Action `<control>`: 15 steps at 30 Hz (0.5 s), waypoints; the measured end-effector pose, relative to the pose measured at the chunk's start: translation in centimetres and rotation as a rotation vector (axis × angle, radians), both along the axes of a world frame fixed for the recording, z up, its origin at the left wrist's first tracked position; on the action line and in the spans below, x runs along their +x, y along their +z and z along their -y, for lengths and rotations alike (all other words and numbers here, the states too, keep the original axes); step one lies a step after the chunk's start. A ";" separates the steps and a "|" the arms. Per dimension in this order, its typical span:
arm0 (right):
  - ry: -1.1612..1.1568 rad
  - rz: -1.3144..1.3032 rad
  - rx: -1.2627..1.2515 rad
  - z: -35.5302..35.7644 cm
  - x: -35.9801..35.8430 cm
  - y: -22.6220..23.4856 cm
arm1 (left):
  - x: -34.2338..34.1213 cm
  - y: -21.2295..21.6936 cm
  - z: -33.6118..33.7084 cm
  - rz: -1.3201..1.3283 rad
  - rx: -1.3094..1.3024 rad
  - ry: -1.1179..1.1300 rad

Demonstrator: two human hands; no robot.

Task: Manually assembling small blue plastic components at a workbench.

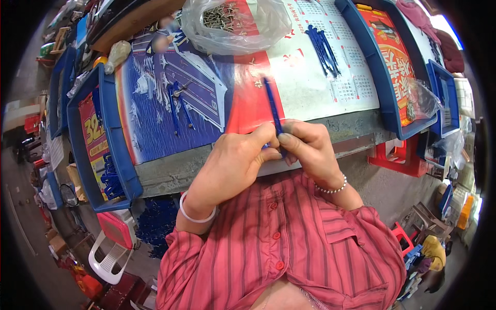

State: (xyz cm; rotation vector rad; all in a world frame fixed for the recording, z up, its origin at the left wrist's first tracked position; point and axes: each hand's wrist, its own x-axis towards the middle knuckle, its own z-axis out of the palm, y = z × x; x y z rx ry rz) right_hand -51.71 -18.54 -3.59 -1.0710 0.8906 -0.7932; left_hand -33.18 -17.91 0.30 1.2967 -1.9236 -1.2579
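A slim, dark blue plastic strip (270, 101) stands out from between my two hands over the table's near edge. My left hand (232, 157), below which a white bangle circles the wrist, is closed with thumb and fingers pinched at the strip's lower end. Closed as well, my right hand (311, 150) grips the same end from the other side. The fingers hide the strip's lower part. Farther left lie a few blue strips (174, 111) with small metal pieces among them. More blue strips (323, 50) form a loose bundle at the right.
At the back, a clear plastic bag (274, 23) holds small metal pins. Blue trays flank the table, one left (120, 150) with blue parts in it, one right (369, 51). Dark blue pieces (155, 222) are heaped below the table by a white chair (111, 258). A red stool (398, 160) stands right.
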 end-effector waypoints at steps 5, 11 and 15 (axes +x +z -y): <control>0.246 0.111 0.464 2.3 -0.4 -1.3 | 0.0 -1.6 -0.4 0.058 -0.061 -0.069; 0.124 0.119 0.298 1.9 0.1 0.5 | -1.1 -2.1 -2.0 -0.588 0.158 0.153; 0.354 0.240 0.255 1.3 -0.3 -0.4 | -1.6 -2.4 -2.8 -0.504 -0.038 0.295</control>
